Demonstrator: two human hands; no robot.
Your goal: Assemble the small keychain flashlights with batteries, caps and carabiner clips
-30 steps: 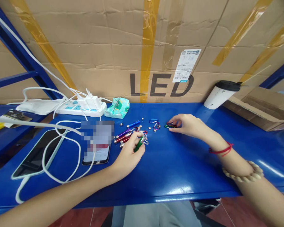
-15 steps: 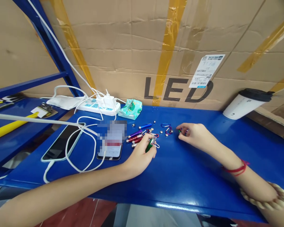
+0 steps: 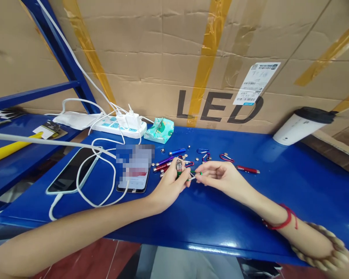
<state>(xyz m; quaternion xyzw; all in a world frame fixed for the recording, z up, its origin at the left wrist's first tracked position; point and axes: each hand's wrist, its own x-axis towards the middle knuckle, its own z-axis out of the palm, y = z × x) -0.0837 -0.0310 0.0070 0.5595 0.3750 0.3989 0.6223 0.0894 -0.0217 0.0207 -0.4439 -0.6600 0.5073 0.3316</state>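
My left hand (image 3: pixel 165 188) is closed around a small green flashlight (image 3: pixel 179 166), its silver end pointing up and its lower part largely covered by fingers. Between the two hands is a green carabiner (image 3: pixel 192 178), pinched by the fingertips of my right hand (image 3: pixel 222 176). Whether it is joined to the flashlight, I cannot tell. Behind my left hand lie several small flashlights, among them a purple one (image 3: pixel 164 161), a blue one (image 3: pixel 177 151) and a dark red one (image 3: pixel 159 167). Another red flashlight (image 3: pixel 248 169) rests beyond my right wrist.
Loose carabiners, a blue one (image 3: pixel 203 151) and a red one (image 3: pixel 226 157), lie near small round cells (image 3: pixel 197 159). Left are two phones, one black-screened (image 3: pixel 72 170), amid white cables and a power strip (image 3: pixel 113 127). A tissue pack (image 3: pixel 159 131) and a lidded cup (image 3: pixel 298 126) stand behind.
My right hand has moved left, bringing the green carabiner to my left hand. The red carabiner and red flashlight at right have come into sight. The flashlight in my left hand now stands more upright.
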